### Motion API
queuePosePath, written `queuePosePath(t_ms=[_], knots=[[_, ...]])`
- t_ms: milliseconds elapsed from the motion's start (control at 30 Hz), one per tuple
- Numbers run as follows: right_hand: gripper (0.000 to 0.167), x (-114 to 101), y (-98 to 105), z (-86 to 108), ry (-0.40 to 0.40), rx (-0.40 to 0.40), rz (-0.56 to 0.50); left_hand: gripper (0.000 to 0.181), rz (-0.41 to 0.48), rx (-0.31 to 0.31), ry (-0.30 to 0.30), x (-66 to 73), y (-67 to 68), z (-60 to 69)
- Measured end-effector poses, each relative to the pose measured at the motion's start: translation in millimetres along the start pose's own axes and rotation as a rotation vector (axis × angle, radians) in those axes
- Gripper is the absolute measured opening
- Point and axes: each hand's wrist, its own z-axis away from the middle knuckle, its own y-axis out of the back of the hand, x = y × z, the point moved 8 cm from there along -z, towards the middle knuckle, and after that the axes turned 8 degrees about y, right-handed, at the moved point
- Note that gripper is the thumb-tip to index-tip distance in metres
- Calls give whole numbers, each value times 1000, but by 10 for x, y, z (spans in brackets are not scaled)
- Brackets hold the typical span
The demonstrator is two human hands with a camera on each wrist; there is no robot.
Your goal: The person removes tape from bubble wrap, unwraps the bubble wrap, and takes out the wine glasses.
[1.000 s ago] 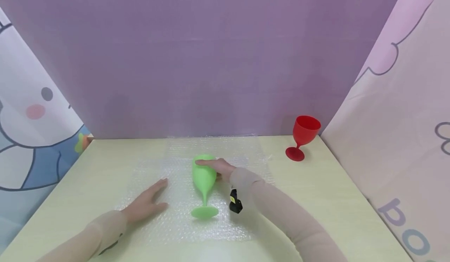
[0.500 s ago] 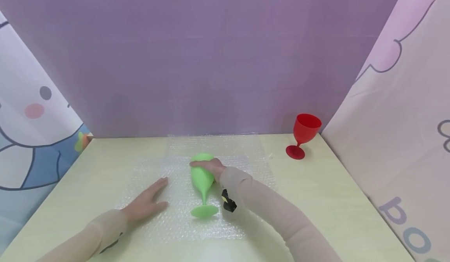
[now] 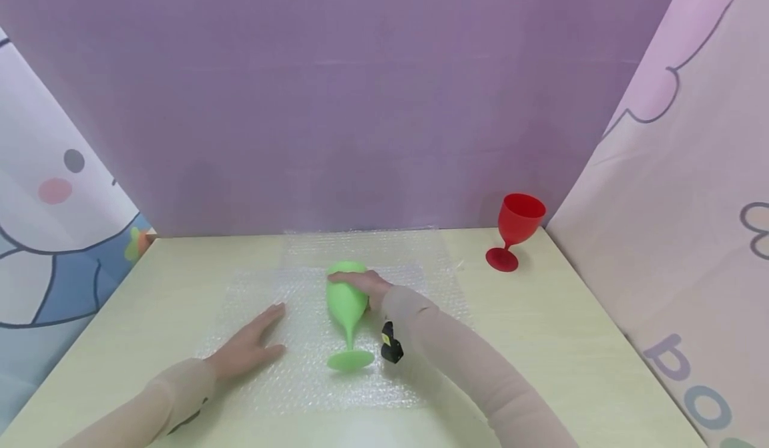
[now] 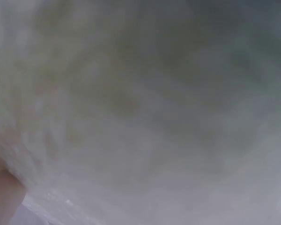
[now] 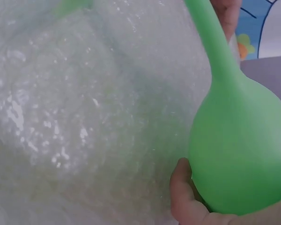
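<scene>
A light green plastic goblet (image 3: 346,301) lies lengthwise over the bubble wrap (image 3: 300,384), its foot toward me and its bowl pointing away. My right hand (image 3: 374,288) grips the bowl from the right, with a finger laid across its top. In the right wrist view, the goblet's bowl (image 5: 243,145) sits between the curled fingers and the rest of the hand. My left hand (image 3: 245,351) rests on the left part of the bubble wrap, fingers straight and apart from the goblet. The left wrist view is mostly a blurred close-up of the wrap (image 4: 145,140).
A red goblet (image 3: 520,219) stands upright at the table's back right corner. The pale wooden table (image 3: 541,348) meets a purple backdrop (image 3: 384,101) behind, with printed cloth panels on the left and right sides. A small black device (image 3: 392,343) hangs at the right wrist.
My right hand has shifted slightly left, and the green goblet's bowl has moved a little with it. The left hand and the red goblet have stayed in place.
</scene>
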Motion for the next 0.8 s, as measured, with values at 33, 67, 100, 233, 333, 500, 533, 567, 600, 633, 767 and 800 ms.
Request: queuePosePath(t_ms=[33, 67, 100, 233, 333, 500, 533, 567, 600, 633, 767, 800], knots=[[85, -5, 8, 14, -7, -5, -11, 77, -2, 0, 1, -7, -2, 2], [85, -15, 17, 27, -11, -9, -17, 77, -8, 1, -6, -5, -5, 5], [85, -32, 24, 39, -8, -16, -21, 77, -5, 0, 0, -11, -6, 7], [83, -154, 63, 79, 39, -46, -4, 77, -1, -4, 3, -8, -14, 11], [81, -267, 102, 116, 88, -67, 13, 77, 15, -7, 6, 9, -10, 15], [77, -412, 236, 239, 151, -92, 10, 77, 38, -14, 21, 7, -9, 13], [75, -439, 276, 267, 168, -95, 18, 77, 38, -15, 24, -1, -10, 10], [74, -465, 321, 297, 188, -97, 28, 77, 40, -15, 27, -9, -13, 7], [71, -487, 369, 326, 208, -98, 34, 77, 42, -16, 28, -16, -16, 4], [69, -508, 420, 353, 230, -100, 40, 78, 44, -17, 29, -23, -20, 1], [61, -589, 673, 450, 305, -74, 44, 77, 46, -10, 18, -26, -20, -3], [60, -608, 750, 470, 320, -56, 43, 77, 45, -8, 14, -23, -17, -4]])
